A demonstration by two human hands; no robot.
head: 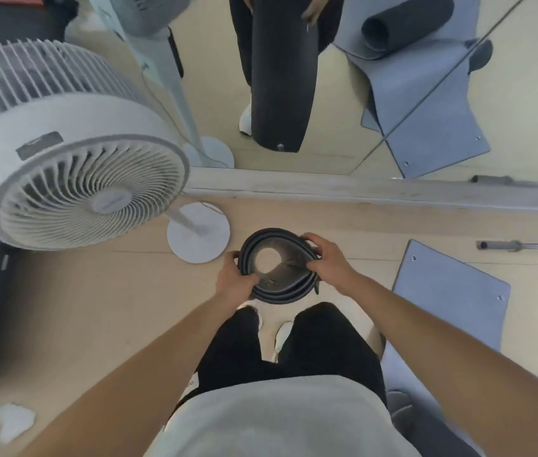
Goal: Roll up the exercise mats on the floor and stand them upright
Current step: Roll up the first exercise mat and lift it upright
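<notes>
I see open floor (79, 308) near left. Flat grey mat (449, 291) lies near right, its edge beside my legs. Rolled mat (281, 296) upright just ahead of my shoes, open end facing up. Left hand (234, 285) grasps its near-left rim, right hand (330, 262) grasps its right rim. Fan base (198, 235) just beyond roll, not touching. Mirror ledge (360, 189) bounds far side.

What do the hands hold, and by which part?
The left hand and right hand grip the rolled dark mat at its top rim, on opposite sides.
</notes>
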